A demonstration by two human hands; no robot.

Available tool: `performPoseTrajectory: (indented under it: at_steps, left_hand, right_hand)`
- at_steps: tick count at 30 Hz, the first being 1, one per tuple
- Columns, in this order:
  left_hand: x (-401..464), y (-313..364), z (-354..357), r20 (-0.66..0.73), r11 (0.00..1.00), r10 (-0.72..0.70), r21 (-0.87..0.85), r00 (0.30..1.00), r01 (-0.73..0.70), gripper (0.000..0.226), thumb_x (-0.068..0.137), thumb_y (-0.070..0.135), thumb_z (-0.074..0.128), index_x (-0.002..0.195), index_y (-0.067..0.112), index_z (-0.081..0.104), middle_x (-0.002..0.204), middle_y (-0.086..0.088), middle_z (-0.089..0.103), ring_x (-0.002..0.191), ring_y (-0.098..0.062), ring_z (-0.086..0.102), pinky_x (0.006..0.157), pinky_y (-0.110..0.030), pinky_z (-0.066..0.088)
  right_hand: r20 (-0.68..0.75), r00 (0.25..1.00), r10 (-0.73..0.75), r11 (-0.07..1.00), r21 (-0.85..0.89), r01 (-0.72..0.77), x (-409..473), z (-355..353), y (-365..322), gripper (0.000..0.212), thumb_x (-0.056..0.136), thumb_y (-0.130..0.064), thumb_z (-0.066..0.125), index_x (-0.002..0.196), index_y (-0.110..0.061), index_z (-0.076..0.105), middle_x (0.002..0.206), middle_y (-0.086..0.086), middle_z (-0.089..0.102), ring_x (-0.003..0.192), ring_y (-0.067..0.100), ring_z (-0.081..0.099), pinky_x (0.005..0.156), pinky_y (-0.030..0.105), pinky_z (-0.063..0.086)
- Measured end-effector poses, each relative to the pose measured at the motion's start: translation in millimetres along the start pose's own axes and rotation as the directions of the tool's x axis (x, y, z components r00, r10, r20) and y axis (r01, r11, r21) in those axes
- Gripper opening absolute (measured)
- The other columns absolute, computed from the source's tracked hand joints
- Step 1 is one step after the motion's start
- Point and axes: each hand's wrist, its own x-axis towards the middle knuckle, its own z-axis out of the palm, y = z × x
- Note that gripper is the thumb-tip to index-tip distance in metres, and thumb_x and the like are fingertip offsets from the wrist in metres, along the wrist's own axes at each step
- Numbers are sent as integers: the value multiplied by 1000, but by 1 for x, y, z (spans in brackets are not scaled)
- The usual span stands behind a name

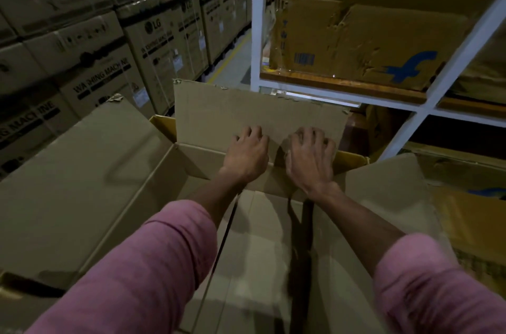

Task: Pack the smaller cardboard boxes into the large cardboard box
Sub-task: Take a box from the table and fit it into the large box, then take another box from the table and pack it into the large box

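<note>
Pink sleeves (153, 259), plain brown large cardboard box (260, 112), white rack (258, 19), blue-printed carton (356, 40).

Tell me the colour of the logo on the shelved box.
Blue, on the shelved box, in the head view.

Dim warehouse, white shelving (259, 19), stacked cartons (153, 40)
</note>
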Motion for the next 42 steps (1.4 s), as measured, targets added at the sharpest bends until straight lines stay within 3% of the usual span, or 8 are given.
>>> performPoseTrajectory:
  at_steps: [8,12,15,22,29,33,35,42]
  left_hand:
    - [-17,2,-26,139,999,31,21,990,-34,35,100,31,47,126,10,57,129,-15,56,121,-35,50,92,-49,45]
    - [-24,15,-52,182,998,59,6,982,-61,33,100,31,49,124,10,58,127,-16,59,120,-36,54,92,-49,48]
    - [-31,27,-68,166,995,95,5,982,-97,40,100,33,49,132,10,54,137,-16,53,127,-35,47,96,-53,48]
    - [-61,87,-109,139,987,140,-104,980,-126,67,98,32,55,157,12,29,166,-10,19,150,-36,18,114,-61,32]
    - [-80,176,-126,67,949,272,-186,960,-256,60,94,36,58,147,14,41,161,-11,27,147,-36,22,110,-63,34]
    - [-85,224,-135,72,920,353,-210,933,-331,64,97,36,54,154,17,32,164,-11,22,149,-38,17,113,-65,28]
    - [-84,248,-138,68,910,381,-204,922,-361,60,97,37,52,152,17,36,164,-11,23,149,-38,17,114,-65,26]
    - [-62,346,-123,121,916,394,-135,911,-378,65,97,41,57,153,17,36,165,-13,22,151,-39,14,117,-65,21]
  right_hand:
    - [194,969,-154,986,98,137,-4,-26,-3,33,100,-34,49,125,-16,61,124,10,65,116,30,58,99,45,45]
    - [254,948,-193,977,140,162,-10,-51,-4,33,97,-30,51,125,-15,61,122,14,66,113,33,60,100,49,47]
    - [259,948,-184,974,180,140,-15,-76,-3,34,93,-30,56,124,-17,59,121,13,64,112,34,60,96,49,49]
    - [219,975,-41,980,198,-3,-54,-139,25,56,86,-31,60,141,-20,51,134,12,59,124,37,53,100,54,42]
    - [152,978,143,962,212,-173,-124,-172,95,46,89,-32,58,134,-21,56,132,10,58,124,37,50,101,52,42]
    - [90,967,237,950,186,-250,-156,-177,144,43,96,-38,53,134,-19,57,132,12,58,122,36,51,99,51,45]
    - [79,957,280,940,179,-290,-168,-178,170,43,98,-39,53,136,-19,56,133,11,58,124,36,50,99,51,44]
    - [83,946,312,917,233,-323,-197,-144,276,43,99,-45,53,133,-19,58,135,9,59,126,31,52,101,57,45]
